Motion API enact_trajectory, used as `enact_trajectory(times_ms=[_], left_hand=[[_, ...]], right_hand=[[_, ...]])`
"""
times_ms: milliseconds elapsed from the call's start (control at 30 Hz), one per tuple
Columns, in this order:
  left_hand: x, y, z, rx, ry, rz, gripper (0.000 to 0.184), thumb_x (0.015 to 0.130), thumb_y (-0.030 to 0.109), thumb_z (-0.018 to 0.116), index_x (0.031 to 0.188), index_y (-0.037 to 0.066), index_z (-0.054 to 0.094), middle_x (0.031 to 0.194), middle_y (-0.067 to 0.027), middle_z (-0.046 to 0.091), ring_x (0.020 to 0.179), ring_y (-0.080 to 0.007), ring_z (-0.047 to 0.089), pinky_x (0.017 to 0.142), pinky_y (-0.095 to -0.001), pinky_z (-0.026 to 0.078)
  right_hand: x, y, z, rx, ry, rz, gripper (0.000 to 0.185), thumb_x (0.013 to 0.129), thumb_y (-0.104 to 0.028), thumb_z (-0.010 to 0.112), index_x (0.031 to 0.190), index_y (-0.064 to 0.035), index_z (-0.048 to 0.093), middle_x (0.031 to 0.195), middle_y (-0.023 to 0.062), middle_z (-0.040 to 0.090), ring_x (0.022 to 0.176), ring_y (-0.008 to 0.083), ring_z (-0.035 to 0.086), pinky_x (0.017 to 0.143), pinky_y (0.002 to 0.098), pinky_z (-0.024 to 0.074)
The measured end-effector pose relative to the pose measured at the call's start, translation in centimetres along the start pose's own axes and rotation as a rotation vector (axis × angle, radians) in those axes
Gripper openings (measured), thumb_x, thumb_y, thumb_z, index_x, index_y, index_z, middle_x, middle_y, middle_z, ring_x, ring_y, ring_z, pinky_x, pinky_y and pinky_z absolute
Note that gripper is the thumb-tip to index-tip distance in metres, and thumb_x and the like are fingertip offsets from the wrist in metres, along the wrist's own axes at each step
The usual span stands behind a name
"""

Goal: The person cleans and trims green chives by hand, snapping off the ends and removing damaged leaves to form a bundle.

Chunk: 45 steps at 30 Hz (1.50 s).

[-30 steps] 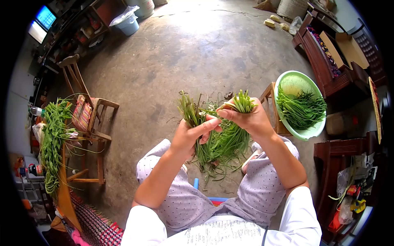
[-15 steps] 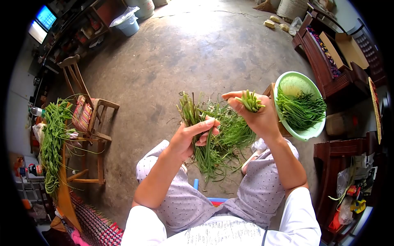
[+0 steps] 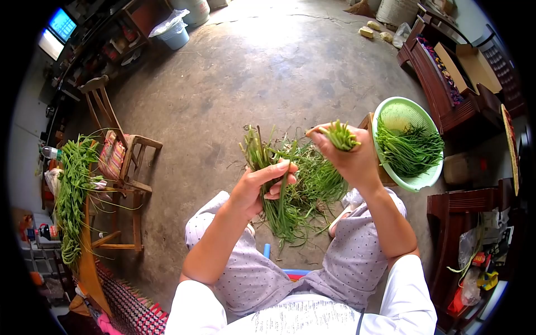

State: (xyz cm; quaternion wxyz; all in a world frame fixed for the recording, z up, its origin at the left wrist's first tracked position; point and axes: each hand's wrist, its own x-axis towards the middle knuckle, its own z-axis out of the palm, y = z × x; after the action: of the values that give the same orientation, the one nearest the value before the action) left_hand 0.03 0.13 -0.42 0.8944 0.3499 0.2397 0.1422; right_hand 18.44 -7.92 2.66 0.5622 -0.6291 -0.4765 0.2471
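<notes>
One green bunch (image 3: 255, 152) in left hand (image 3: 249, 191), second bunch (image 3: 341, 135) in right hand (image 3: 357, 163).

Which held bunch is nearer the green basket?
The bunch in the right hand, its pale green ends packed together; the left hand holds the other bunch, farther from the basket.

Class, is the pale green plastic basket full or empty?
Partly full: the pale green plastic basket holds long green stalks, with bare mesh beside them.

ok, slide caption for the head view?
Left hand holds one bunch of green stalks, right hand another bunch, over loose greens on the floor; green basket at right.
</notes>
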Motion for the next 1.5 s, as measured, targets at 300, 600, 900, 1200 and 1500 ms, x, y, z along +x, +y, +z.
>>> enact_trajectory(times_ms=[300, 600, 900, 1200, 1500], left_hand=[[0.1, 0.1, 0.0, -0.012, 0.006, 0.01, 0.022, 0.088, 0.022, 0.055, 0.097, 0.001, 0.056, 0.076, -0.0025, 0.059, 0.051, -0.0017, 0.041, 0.04, -0.014, 0.031], [0.2, 0.1, 0.2, -0.01, 0.021, 0.024, 0.022, 0.088, 0.022, 0.056, 0.097, 0.002, 0.057, 0.078, -0.0023, 0.059, 0.051, -0.0017, 0.041, 0.042, -0.0141, 0.031], [0.2, 0.2, 0.2, -0.034, 0.012, 0.049, 0.021, 0.088, 0.019, 0.058, 0.1, 0.001, 0.06, 0.078, -0.0019, 0.06, 0.053, -0.0027, 0.041, 0.045, -0.0168, 0.031], [0.7, -0.5, 0.5, 0.087, 0.027, 0.082, 0.02, 0.083, 0.018, 0.065, 0.097, 0.005, 0.062, 0.078, -0.001, 0.059, 0.054, -0.0024, 0.041, 0.046, -0.0186, 0.031], [0.2, 0.1, 1.1, 0.17, -0.086, 0.057, 0.023, 0.083, 0.014, 0.061, 0.1, 0.0, 0.055, 0.068, 0.0015, 0.047, 0.052, -0.0032, 0.038, 0.044, -0.019, 0.03]], right_hand=[[0.5, -0.5, -1.3, 0.049, -0.124, 0.052, 0.02, 0.083, -0.019, 0.067, 0.086, 0.0008, 0.067, 0.061, -0.0019, 0.056, 0.057, 0.0028, 0.045, 0.049, 0.0222, 0.036], [0.4, -0.2, -0.7, 0.193, -0.129, 0.222, 0.03, 0.084, -0.011, 0.062, 0.112, -0.0004, 0.06, 0.059, -0.0085, 0.044, 0.055, 0.0005, 0.039, 0.05, 0.0193, 0.0323], [0.3, -0.3, -0.9, 0.322, -0.257, 0.203, 0.03, 0.083, -0.008, 0.058, 0.112, 0.0008, 0.06, 0.072, -0.0037, 0.058, 0.065, 0.0017, 0.05, 0.06, 0.0193, 0.0414], [-0.1, 0.9, 1.3, 0.429, -0.326, 0.089, 0.02, 0.086, -0.018, 0.063, 0.091, 0.0017, 0.063, 0.079, 0.0028, 0.065, 0.071, 0.0044, 0.055, 0.063, 0.0212, 0.045], [0.4, 0.7, 0.3, 0.397, -0.179, 0.223, 0.017, 0.085, -0.024, 0.065, 0.08, -0.0089, 0.058, 0.058, -0.0069, 0.046, 0.049, 0.0005, 0.037, 0.043, 0.018, 0.0243]])
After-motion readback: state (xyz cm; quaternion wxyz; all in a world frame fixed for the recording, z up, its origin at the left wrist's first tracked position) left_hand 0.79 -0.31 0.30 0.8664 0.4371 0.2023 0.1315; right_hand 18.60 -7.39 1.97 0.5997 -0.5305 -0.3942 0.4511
